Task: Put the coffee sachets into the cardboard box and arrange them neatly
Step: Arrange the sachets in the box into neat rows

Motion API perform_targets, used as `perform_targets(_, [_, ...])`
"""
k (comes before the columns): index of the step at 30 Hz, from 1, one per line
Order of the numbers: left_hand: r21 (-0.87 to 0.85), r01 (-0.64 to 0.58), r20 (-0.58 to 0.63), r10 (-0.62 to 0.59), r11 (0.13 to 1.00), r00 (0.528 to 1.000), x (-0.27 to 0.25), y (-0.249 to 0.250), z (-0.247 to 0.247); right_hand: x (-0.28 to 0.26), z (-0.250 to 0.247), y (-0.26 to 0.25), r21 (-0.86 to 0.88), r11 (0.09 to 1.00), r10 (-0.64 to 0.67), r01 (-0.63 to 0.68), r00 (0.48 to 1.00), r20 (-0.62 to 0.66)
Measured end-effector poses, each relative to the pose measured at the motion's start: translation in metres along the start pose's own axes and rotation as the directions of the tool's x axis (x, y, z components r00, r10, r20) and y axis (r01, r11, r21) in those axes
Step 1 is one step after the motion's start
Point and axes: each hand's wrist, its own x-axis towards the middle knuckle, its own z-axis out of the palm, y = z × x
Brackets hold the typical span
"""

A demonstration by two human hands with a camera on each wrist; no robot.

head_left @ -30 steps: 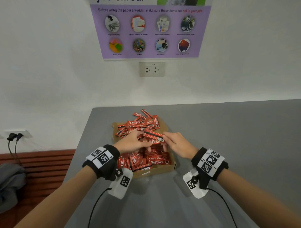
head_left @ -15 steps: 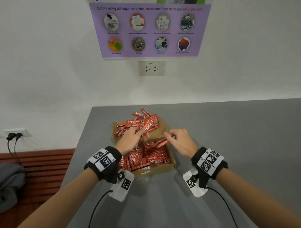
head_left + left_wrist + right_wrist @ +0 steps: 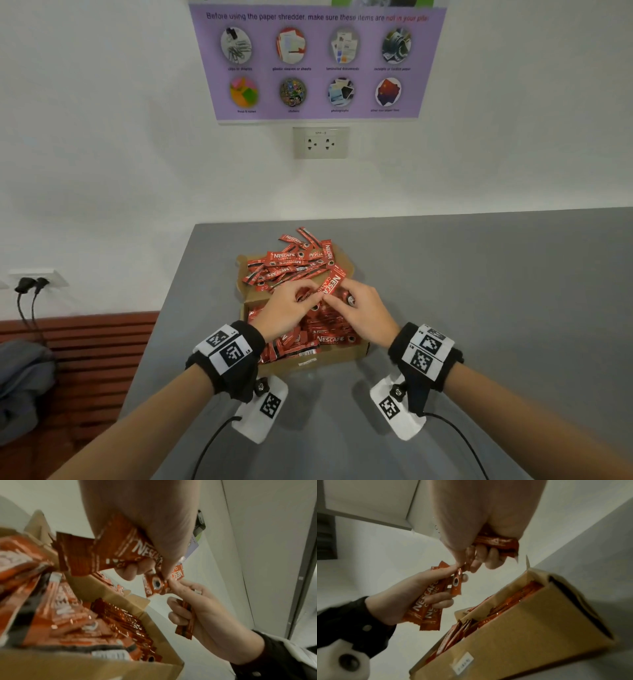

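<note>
right now, both hands meet above the cardboard box (image 3: 310,360), each holding coffee sachets.

my left hand (image 3: 287,313) has its fingers curled round a small bunch of red sachets (image 3: 426,609), thumb and forefinger pinching the end of one more. my right hand (image 3: 364,313) grips another few sachets (image 3: 186,620) against the palm, and its fingertips pinch that same end, so the two hands touch there. under them the box sits on the grey table (image 3: 479,291), already packed with sachets in rows, while a loose pile of sachets (image 3: 294,262) lies on its far flap.
</note>
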Motion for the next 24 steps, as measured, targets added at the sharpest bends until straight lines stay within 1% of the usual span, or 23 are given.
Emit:
perform_targets(2, [0.094,0.017,0.027,-0.02,0.995,0.999,-0.001,0.0,-0.003,0.0,-0.002,0.004,-0.004,1.0,-0.021,0.02,0.999,-0.044])
perform_targets(3, [0.165,0.027,0.039,-0.034,0.986,0.999,-0.001,0.0,-0.005,0.0,-0.005,0.005,-0.002,1.0,-0.018,0.018,0.999,-0.047])
perform_targets(4, [0.226,0.031,0.053,-0.045,0.974,0.998,-0.001,-0.001,-0.008,0.0,-0.008,0.007,-0.008,1.0,-0.009,0.009,1.0,-0.024])
perform_targets(6, [0.309,0.018,0.125,-0.059,0.951,0.99,-0.004,-0.003,-0.012,0.002,-0.017,0.009,-0.077,0.997,0.018,-0.011,0.996,0.093])
perform_targets(8, [0.438,-0.032,0.235,-0.08,0.899,0.969,-0.008,-0.002,-0.014,0.004,-0.025,0.01,-0.19,0.982,0.065,-0.021,0.972,0.227])
perform_targets(9, [0.505,-0.061,0.279,-0.095,0.861,0.956,-0.01,-0.002,-0.014,0.005,-0.028,0.011,-0.235,0.972,0.084,-0.017,0.957,0.278])
perform_targets(11, [0.587,-0.102,0.329,-0.122,0.803,0.937,-0.013,-0.003,-0.013,0.006,-0.031,0.012,-0.279,0.96,0.092,0.004,0.938,0.334])
perform_targets(13, [0.618,-0.142,0.353,-0.111,0.773,0.929,-0.015,-0.006,-0.008,0.005,-0.03,0.012,-0.287,0.957,0.075,0.038,0.925,0.372])
perform_targets(15, [0.636,-0.19,0.382,-0.092,0.748,0.919,-0.018,-0.009,-0.004,0.004,-0.026,0.011,-0.311,0.948,0.078,0.068,0.897,0.434])
perform_targets(17, [0.639,-0.223,0.414,-0.085,0.736,0.906,-0.021,-0.012,-0.002,0.003,-0.021,0.01,-0.383,0.916,0.084,0.119,0.876,0.474])
perform_targets(19, [0.626,-0.239,0.434,-0.078,0.742,0.897,-0.023,-0.014,-0.002,0.003,-0.019,0.009,-0.445,0.882,0.099,0.153,0.864,0.493])
perform_targets(24, [0.6,-0.253,0.469,-0.077,0.759,0.88,-0.023,-0.018,-0.005,0.004,-0.012,0.007,-0.536,0.825,0.147,0.18,0.847,0.511])
